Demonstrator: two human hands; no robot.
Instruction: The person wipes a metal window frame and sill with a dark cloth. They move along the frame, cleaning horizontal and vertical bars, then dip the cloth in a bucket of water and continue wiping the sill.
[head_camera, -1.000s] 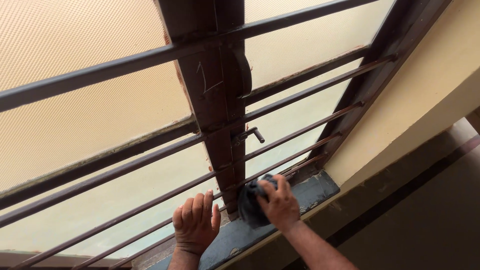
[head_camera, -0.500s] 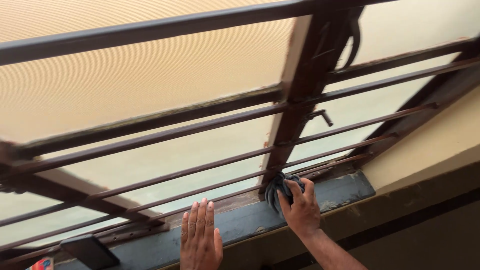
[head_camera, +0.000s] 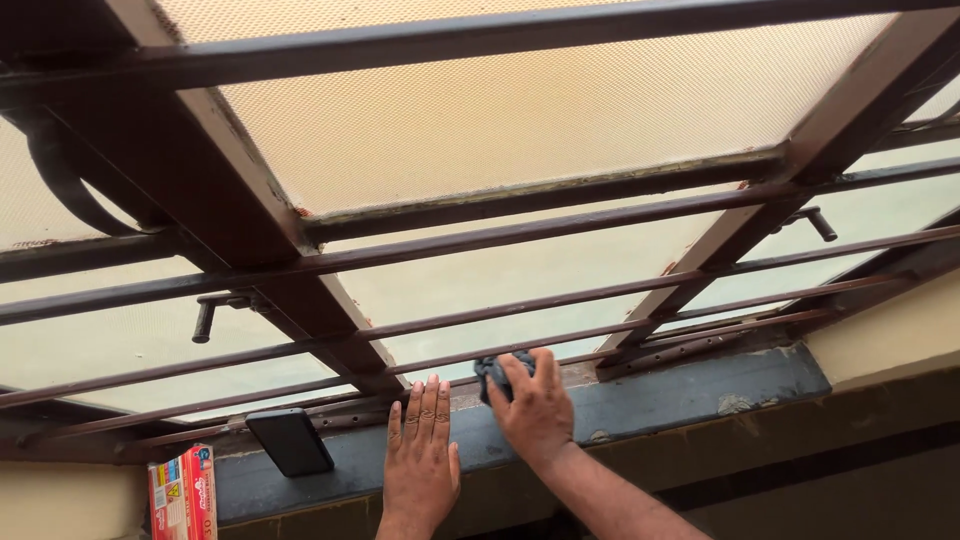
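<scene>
Dark cloth (head_camera: 497, 372) is bunched under my right hand (head_camera: 535, 410), left hand (head_camera: 422, 458) flat and empty on the sill (head_camera: 690, 400); a wide wipe could knock the phone (head_camera: 290, 441) off.

The right hand (head_camera: 535, 412) covers most of the dark cloth (head_camera: 492, 372); only a bunched corner shows past the fingertips. Left of the flat left hand (head_camera: 422, 462), the red carton (head_camera: 183, 493) is cut off by the bottom edge.
</scene>
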